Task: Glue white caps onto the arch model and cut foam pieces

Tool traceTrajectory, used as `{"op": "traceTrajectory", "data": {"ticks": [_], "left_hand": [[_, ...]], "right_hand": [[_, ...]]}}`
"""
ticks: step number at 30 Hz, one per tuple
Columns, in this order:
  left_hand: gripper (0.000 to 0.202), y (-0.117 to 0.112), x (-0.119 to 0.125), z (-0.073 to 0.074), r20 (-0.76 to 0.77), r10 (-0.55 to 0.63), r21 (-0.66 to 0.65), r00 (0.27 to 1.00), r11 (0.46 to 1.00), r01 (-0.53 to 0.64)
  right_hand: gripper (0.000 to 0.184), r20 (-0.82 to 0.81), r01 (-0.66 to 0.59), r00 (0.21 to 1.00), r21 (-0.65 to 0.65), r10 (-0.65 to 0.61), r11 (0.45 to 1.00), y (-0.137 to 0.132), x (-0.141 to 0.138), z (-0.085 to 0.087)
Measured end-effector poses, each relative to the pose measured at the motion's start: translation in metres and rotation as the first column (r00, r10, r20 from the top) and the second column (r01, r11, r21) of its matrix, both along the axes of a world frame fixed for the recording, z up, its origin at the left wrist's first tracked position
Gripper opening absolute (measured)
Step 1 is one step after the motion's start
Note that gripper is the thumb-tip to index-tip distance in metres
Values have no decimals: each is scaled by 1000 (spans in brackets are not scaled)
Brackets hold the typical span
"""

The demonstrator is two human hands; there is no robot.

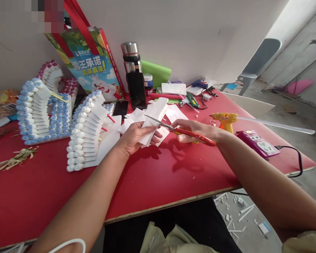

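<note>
My left hand (137, 136) pinches a folded stack of white paper (149, 130) above the red table. In my right hand (191, 129) is a pair of scissors (195, 135) with red-orange handles. Their blades point left and lie across the upper part of the paper; whether they are cutting into it I cannot tell. Loose white paper pieces (175, 111) lie just behind both hands. To the left of my left hand stands a curved craft piece (88, 133) of white card strips edged with small blue and white rolled pieces.
Another blue-and-white craft piece (33, 112) stands further left, near a printed bag (92, 66). A steel flask (131, 56) and a phone (137, 90) are at the back. On the right are a yellow glue gun (225, 120) and a purple power strip (260, 144). Scraps litter the floor.
</note>
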State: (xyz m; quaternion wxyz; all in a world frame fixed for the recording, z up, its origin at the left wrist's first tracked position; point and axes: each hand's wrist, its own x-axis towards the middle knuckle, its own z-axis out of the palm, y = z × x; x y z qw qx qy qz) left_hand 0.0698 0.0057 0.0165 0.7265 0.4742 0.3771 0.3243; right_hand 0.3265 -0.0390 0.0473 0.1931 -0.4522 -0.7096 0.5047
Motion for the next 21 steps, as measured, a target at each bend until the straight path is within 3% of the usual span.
{"op": "traceTrajectory", "data": {"ticks": [9,21], "left_hand": [[25,0,0,1,1,18,-20,1000,1000,-18],[21,0,-1,-1,40,10,-14,999,1000,-10]], "right_hand": [[54,36,100,995,-56,-98,993,-3,-10,2],[48,-31,180,982,-101,-184,978,-6,-16,2]]}}
